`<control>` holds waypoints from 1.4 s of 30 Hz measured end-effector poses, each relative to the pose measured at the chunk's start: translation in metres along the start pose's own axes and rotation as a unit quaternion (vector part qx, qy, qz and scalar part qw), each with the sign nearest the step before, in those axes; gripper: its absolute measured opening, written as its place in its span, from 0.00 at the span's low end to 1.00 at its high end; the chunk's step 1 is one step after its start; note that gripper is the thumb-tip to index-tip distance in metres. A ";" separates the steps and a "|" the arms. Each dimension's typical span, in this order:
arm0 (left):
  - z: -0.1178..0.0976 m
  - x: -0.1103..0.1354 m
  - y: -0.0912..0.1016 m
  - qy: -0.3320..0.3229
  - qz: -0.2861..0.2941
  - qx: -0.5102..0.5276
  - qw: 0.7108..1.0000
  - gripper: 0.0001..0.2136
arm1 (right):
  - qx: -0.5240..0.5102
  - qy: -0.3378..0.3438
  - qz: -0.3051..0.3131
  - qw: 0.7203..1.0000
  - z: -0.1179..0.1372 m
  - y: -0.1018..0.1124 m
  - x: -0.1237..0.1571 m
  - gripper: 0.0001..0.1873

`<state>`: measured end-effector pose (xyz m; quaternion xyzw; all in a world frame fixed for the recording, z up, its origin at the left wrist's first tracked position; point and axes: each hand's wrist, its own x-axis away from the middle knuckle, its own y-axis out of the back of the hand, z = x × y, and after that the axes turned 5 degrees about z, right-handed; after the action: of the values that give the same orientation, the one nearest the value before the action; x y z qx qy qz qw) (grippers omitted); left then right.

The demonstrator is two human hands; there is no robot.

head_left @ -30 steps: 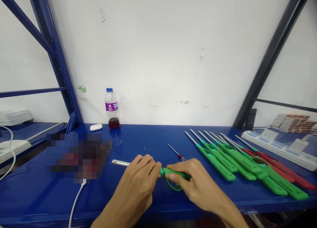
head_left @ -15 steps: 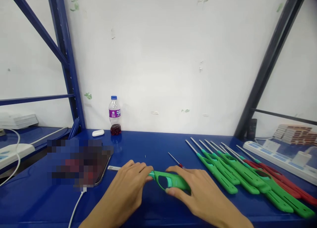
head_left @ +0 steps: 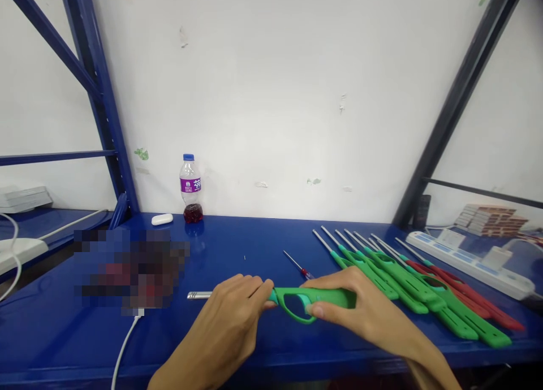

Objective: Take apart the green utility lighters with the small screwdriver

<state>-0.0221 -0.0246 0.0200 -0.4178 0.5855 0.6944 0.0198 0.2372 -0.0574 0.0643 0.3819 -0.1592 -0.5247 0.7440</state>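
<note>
Between my hands is a green long-necked lighter (head_left: 292, 291), held level with its metal tip pointing left. My left hand (head_left: 231, 316) is closed around its neck, hiding part of the metal tube. On the green handle, just right of the trigger loop, my right hand (head_left: 354, 305) grips with thumb and fingers. A screwdriver (head_left: 299, 264) with a red and clear handle lies behind my right hand, the handle's end partly hidden. To the right rest several green lighters (head_left: 394, 274) and red lighters (head_left: 477, 297) in an overlapping row.
A blue table (head_left: 241, 237) runs along a white wall. At its back stand a bottle (head_left: 192, 189) of dark drink and a small white case (head_left: 162, 219). A blurred-out device lies left with a white cable (head_left: 123, 345). A power strip (head_left: 470, 265) lies at the right.
The lighter has turned from a slight slant to nearly level, and its trigger loop shows more fully. Both hands still hold it. The view has shifted a little.
</note>
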 end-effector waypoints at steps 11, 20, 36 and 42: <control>0.010 0.006 0.005 0.005 -0.063 0.028 0.998 0.12 | 0.066 0.041 -0.034 0.996 0.016 -0.010 0.001 0.19; 0.001 -0.006 -0.006 -0.031 -0.068 0.010 0.997 0.13 | -0.014 0.023 0.023 0.999 0.007 -0.003 -0.004 0.27; 0.007 -0.003 0.020 0.103 0.041 0.139 0.984 0.12 | 0.113 0.073 -0.044 0.990 0.021 -0.017 -0.002 0.22; 0.003 -0.003 0.009 0.011 0.008 0.107 0.994 0.13 | 0.018 0.043 0.002 0.999 0.009 -0.011 -0.007 0.29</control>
<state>-0.0259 -0.0237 0.0288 -0.4162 0.6602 0.6230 0.0523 0.2215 -0.0566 0.0633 0.4172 -0.1376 -0.5037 0.7438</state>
